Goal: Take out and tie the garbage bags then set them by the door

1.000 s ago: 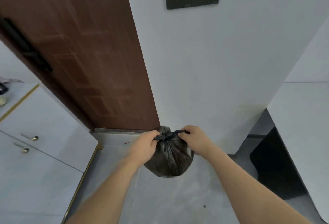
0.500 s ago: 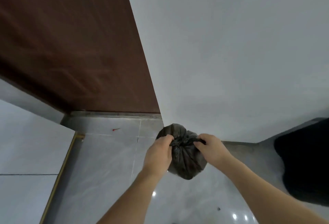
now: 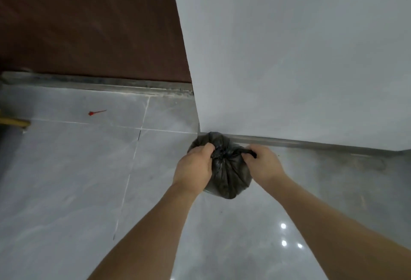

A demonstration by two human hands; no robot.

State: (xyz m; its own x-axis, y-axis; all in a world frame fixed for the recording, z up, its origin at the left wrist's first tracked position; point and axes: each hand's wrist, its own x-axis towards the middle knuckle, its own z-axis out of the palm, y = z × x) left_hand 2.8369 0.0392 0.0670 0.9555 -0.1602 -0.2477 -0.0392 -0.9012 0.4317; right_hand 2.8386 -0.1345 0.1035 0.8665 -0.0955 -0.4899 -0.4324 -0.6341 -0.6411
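A grey tiled floor with pale grout lines is seen across the lower half. A white wall fills the 1 to 3 o'clock area, with a grey skirting along its foot. A small red scrap lies on the floor at 9 o'clock. Three light glints are reflected at 5 o'clock. A brass strip is seen at the left edge.

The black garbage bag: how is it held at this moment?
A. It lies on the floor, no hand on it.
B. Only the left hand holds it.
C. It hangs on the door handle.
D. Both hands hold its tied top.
D: the left hand and the right hand each grip the gathered top of the black garbage bag.
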